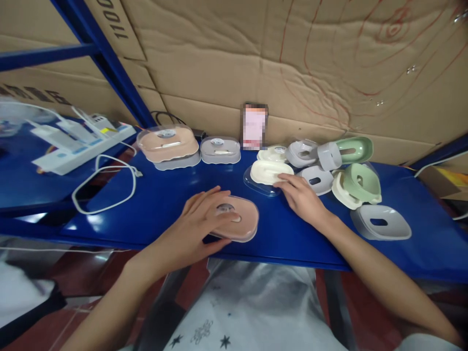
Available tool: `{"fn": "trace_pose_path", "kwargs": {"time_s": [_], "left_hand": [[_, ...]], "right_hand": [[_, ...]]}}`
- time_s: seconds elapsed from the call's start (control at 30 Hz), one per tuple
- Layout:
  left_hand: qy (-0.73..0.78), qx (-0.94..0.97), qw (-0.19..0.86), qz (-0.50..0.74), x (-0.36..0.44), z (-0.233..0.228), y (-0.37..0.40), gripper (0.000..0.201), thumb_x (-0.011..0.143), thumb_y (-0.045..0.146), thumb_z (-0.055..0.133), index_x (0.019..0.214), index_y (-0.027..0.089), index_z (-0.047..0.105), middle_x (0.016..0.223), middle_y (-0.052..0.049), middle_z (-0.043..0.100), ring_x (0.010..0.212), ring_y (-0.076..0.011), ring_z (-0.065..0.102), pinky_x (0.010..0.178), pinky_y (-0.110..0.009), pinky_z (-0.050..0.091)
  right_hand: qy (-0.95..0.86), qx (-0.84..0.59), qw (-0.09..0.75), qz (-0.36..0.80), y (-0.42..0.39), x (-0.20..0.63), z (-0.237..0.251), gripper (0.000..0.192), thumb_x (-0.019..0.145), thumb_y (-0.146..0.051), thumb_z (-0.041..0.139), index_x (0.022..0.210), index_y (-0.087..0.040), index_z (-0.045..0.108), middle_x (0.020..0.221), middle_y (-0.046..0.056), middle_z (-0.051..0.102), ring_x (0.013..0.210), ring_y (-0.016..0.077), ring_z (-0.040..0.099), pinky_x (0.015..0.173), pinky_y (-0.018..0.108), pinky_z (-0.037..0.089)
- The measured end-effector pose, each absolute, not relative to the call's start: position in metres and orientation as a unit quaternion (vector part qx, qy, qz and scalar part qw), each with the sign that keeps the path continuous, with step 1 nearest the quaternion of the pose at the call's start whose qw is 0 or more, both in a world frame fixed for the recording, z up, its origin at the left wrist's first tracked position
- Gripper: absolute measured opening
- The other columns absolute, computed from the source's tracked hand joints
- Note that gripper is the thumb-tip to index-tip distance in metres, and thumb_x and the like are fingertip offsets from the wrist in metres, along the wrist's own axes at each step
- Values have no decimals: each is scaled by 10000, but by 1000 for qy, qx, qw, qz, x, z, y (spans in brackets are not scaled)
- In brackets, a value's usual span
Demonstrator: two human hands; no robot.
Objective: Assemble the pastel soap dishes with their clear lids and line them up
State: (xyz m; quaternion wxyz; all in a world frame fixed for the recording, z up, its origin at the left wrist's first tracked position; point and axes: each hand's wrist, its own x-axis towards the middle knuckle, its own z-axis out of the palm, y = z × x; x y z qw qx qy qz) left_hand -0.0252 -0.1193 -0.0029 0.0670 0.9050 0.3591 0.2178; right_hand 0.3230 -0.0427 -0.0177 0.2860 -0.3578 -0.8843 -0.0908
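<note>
Head view: left hand (204,217) flat, fingers spread, pressing on pink soap box (237,219) at blue shelf (161,200) front edge. Right hand (302,195) loosely open, fingertips touching cream dish (268,171), no grasp. Looks like lid-seating step; next needs firm grip on cream dish.

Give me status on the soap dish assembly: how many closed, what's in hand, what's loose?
Done: a pink lidded dish stacked on a grey one and a grey lidded dish stand at the back. In hand: left hand lies flat on a pink oval dish with clear lid; right hand touches a cream dish on a clear lid. Left: a loose pile of grey, green and cream parts.
</note>
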Motion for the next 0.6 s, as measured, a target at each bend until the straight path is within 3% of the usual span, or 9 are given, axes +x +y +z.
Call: {"fn": "trace_pose_path", "kwargs": {"time_s": [0.13, 0.27, 0.33, 0.47, 0.6], "left_hand": [[313, 922, 141, 180, -6, 3, -108, 449, 990, 349, 767, 1410, 336, 609, 1572, -96, 539, 1532, -348, 451, 1199, -542, 463], [300, 926, 195, 122, 11, 19, -78, 495, 977, 490, 777, 1403, 304, 606, 1467, -95, 618, 1335, -310, 627, 1070, -453, 560], [291, 927, 206, 112, 15, 29, -63, 446, 1019, 515, 711, 1373, 262, 614, 1399, -92, 657, 1253, -284, 674, 1032, -419, 572], [266, 932, 152, 193, 19, 43, -42, 439, 1067, 525, 630, 1389, 227, 612, 1421, -116, 646, 1322, -288, 635, 1138, -444, 512], [239, 931, 56, 271, 37, 40, -15, 502, 1059, 544, 626, 1414, 190, 604, 1501, -191, 585, 1426, -351, 552, 1214, -531, 442]], "right_hand": [[-907, -301, 286, -67, -60, 315, -9, 340, 1122, -290, 505, 1417, -192, 643, 1466, 162, 672, 1333, 296, 648, 1108, 498, 522], [-942, -198, 257, -90, -87, 306, -7, 586, 1100, -611, 486, 1500, -199, 601, 1443, 146, 693, 1344, 282, 627, 1123, 457, 485], [-941, -176, 253, -143, -95, 301, -12, 571, 1092, -626, 507, 1486, -231, 626, 1427, 102, 714, 1354, 252, 607, 1161, 425, 438], [-927, -153, 260, -225, -99, 294, -21, 462, 1105, -574, 528, 1408, -266, 692, 1418, 36, 732, 1360, 205, 572, 1186, 384, 371], [-952, -138, 196, -193, -96, 290, -21, 417, 1109, -536, 542, 1299, -230, 753, 1423, 53, 734, 1337, 216, 599, 1137, 380, 393]]}}
